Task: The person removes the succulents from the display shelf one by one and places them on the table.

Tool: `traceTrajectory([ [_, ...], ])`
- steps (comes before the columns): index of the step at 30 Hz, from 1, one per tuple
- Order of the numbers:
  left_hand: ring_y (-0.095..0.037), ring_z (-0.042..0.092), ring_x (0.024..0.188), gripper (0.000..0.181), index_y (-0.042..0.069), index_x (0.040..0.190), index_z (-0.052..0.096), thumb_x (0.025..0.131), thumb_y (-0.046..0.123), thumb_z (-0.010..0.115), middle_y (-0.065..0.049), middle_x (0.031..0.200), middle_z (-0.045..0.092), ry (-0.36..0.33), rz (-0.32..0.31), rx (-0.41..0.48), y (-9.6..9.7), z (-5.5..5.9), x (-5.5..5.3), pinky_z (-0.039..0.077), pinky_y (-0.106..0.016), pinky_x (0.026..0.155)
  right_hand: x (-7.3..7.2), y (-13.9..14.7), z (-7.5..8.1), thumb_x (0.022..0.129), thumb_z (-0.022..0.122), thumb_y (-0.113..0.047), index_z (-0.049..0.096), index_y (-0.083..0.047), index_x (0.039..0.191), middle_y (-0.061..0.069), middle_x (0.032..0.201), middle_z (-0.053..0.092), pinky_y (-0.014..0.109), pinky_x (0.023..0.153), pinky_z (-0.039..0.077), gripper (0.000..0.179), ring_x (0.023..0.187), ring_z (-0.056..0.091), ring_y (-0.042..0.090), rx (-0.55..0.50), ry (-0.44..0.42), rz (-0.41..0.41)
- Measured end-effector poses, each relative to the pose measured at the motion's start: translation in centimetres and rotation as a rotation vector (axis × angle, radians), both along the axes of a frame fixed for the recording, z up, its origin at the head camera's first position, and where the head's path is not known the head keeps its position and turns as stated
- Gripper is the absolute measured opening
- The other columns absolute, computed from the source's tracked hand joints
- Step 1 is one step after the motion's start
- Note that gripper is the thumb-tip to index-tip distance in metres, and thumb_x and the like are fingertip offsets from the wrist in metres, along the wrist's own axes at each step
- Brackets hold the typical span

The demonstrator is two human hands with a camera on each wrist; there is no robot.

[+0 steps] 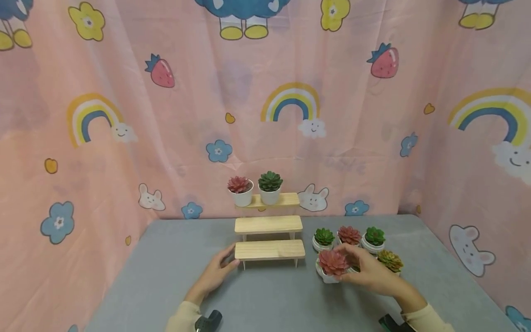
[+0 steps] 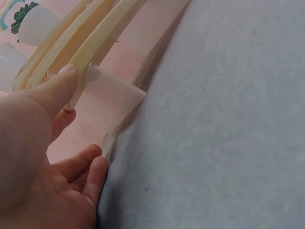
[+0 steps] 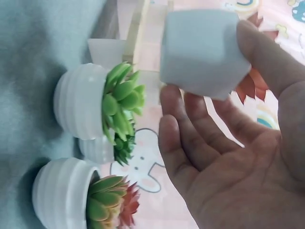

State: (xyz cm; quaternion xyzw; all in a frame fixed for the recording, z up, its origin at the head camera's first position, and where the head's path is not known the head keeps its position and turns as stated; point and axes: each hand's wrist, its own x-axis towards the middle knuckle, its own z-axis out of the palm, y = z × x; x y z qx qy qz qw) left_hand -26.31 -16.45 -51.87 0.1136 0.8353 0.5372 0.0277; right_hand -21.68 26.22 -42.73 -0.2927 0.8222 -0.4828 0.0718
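Note:
My right hand (image 1: pixel 371 273) holds a red potted succulent (image 1: pixel 333 263) in the head view. In the right wrist view, thumb and fingers grip its white angular pot (image 3: pixel 202 52), raised off the table. At the left end of a three-step wooden display stand (image 1: pixel 269 250), my left hand (image 1: pixel 215 273) pinches the lowest step. The left wrist view shows the thumb (image 2: pixel 62 86) on the board's end, above a translucent leg, with the other fingers loosely bent. A red succulent (image 1: pixel 239 189) and a dark green succulent (image 1: pixel 270 184) stand on the top step.
Right of the stand, several potted succulents are grouped on the grey table (image 1: pixel 166 263): a green one (image 1: pixel 323 237), a red one (image 1: pixel 350 234), another green one (image 1: pixel 375 236) and a yellowish one (image 1: pixel 390 261). A pink patterned curtain (image 1: pixel 186 115) hangs behind.

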Motion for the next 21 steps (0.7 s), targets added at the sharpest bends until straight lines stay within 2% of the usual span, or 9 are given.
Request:
traceTrajectory([
  [3,-0.044,0.031,0.151,0.067,0.008,0.156,0.038,0.1,0.035,0.063,-0.018,0.162,0.038,0.002,-0.003,-0.004,0.0,0.0,0.0,0.03,-0.064,0.12,0.0,0.2,-0.7,0.092,0.075,-0.014,0.055,0.0,0.128,0.006,0.115,0.064,0.027,0.081,0.056,0.043,0.099,0.064,0.003,-0.007,-0.016,0.06],
  [7,-0.045,0.033,0.15,0.065,0.009,0.156,0.039,0.1,0.034,0.063,-0.019,0.161,0.039,0.015,0.002,-0.015,0.1,0.1,0.0,0.031,-0.065,0.119,0.0,0.4,-1.4,0.09,0.077,-0.016,0.058,-0.002,0.123,0.005,0.114,0.065,0.027,0.079,0.057,0.041,0.096,0.065,0.004,0.003,-0.008,0.09],
  [13,-0.046,0.035,0.148,0.064,0.009,0.155,0.041,0.1,0.033,0.064,-0.019,0.16,0.041,0.021,0.005,-0.034,0.0,-0.1,0.2,0.033,-0.066,0.117,0.0,0.5,-2.2,0.088,0.078,-0.014,0.058,0.0,0.123,0.006,0.117,0.064,0.025,0.08,0.058,0.043,0.101,0.063,0.0,0.008,-0.077,0.138],
  [17,-0.046,0.035,0.149,0.065,0.009,0.155,0.04,0.1,0.034,0.064,-0.018,0.161,0.04,0.013,0.004,-0.02,0.1,0.0,0.1,0.032,-0.066,0.118,0.0,0.6,-2.2,0.087,0.08,-0.017,0.059,-0.003,0.122,0.015,0.122,0.064,0.023,0.083,0.057,0.044,0.106,0.062,-0.003,0.042,-0.098,0.135],
  [21,-0.046,0.035,0.148,0.065,0.009,0.155,0.041,0.1,0.034,0.064,-0.018,0.16,0.041,0.016,0.008,-0.022,0.2,0.2,0.0,0.033,-0.066,0.117,-0.1,0.8,-1.9,0.084,0.082,-0.02,0.061,-0.004,0.121,0.016,0.121,0.064,0.021,0.082,0.056,0.046,0.104,0.062,-0.001,0.095,-0.118,0.106],
])
